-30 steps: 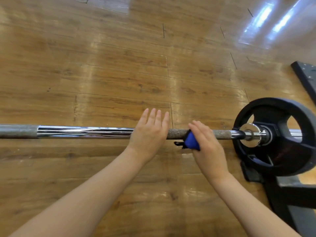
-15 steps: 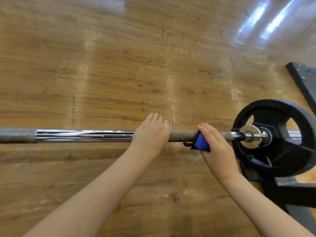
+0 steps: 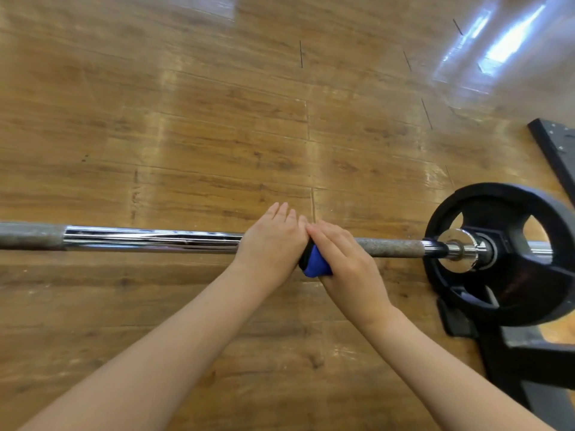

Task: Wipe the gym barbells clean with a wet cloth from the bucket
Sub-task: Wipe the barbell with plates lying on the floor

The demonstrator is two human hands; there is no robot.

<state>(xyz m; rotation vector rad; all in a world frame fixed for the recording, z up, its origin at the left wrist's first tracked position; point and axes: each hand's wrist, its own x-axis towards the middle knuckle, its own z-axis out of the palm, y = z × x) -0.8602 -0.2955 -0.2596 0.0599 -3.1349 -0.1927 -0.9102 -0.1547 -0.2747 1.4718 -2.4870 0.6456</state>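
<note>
A barbell (image 3: 149, 241) runs straight across the view from the 9 o'clock edge toward 3 o'clock, above a wooden floor (image 3: 217, 135). Its shiny middle stretch gives way to a dull, rough grip section on each side, and the far left part is cut off by the frame. The left hand (image 3: 272, 241) lies over the bar near the centre with fingers straight and together, resting flat on it and gripping nothing. Just beside it at 3 o'clock, touching it at the fingertips, the right hand (image 3: 345, 259) grips a blue cloth (image 3: 314, 262) against the bar; only a small fold of the cloth shows below the fingers, with a dark edge, and the rest is hidden under the palm. How far the cloth wraps round the bar cannot be made out. At the 3 o'clock end a black weight plate (image 3: 513, 290) sits on the bar, partly cut off at the edge. Below it, at 4 to 5 o'clock, a dark stand (image 3: 529, 362) is only partly in view.
</note>
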